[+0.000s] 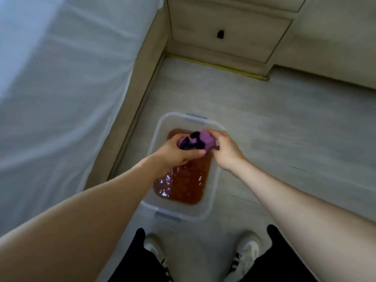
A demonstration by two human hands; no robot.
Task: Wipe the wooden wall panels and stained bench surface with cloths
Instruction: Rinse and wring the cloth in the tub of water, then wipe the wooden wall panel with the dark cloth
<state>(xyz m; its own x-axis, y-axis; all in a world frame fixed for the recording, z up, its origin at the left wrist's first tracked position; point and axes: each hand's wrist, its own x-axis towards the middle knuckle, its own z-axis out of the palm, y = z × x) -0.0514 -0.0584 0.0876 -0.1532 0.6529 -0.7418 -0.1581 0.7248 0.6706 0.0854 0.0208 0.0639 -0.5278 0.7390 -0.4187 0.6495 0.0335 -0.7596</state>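
Plastic-draped bench (50, 98) along the left edge of the floor (274, 129), sheeted presumably against drips. Wooden panel (230, 31) with a dark hole across the far end, yellow tape (219, 68) at its foot. Clear tub (211, 196) set on the floor near the bench's side, between the shoes (246, 251) and the panel — low and central, likely so drips fall back in. Reddish-brown water (183, 184) pooled in the tub bottom, dirty enough to suggest rinsed-off stain. Held above the tub's far half: purple cloth (203, 139), bunched into a wad. Left hand (179, 151) curled tight round the wad's near-left end, thumb across the front; right hand (225, 151) pinching the right end, fingers wrapped under — opposed grips that read as wringing. Neither panel nor bench touched at present.
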